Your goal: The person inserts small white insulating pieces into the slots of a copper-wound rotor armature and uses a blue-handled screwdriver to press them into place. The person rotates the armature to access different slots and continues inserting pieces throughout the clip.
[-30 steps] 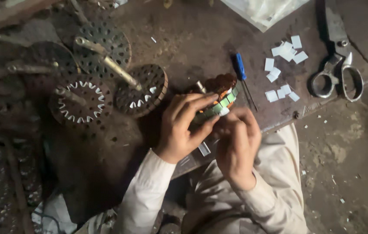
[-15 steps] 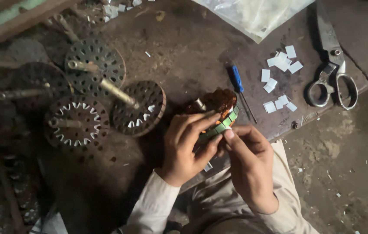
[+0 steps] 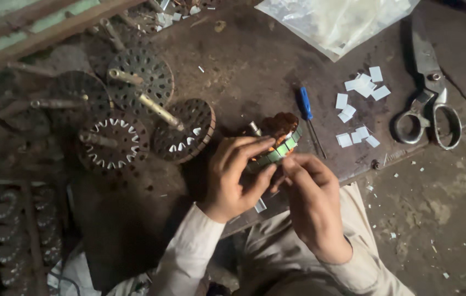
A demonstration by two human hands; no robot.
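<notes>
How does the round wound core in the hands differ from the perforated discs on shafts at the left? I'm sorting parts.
The small round core with copper windings is gripped by the left hand and right hand; the dark perforated metal discs on shafts lie untouched. The core shows copper wire and green strips; the discs show white slot liners. Both are round.

At the centre of the frame the left hand [image 3: 235, 175] and right hand [image 3: 312, 203] meet around a small wound motor core [image 3: 277, 143], held just above the near edge of the workbench [image 3: 255, 66]. Right of it lies a screwdriver [image 3: 308, 118], then scattered paper slips [image 3: 360, 107], then scissors [image 3: 430, 104] at far right. A plastic bag [image 3: 337, 22] sits at top centre. Slotted discs on shafts [image 3: 139, 118] cluster at upper left (more, perhaps, stacked at lower left).
</notes>
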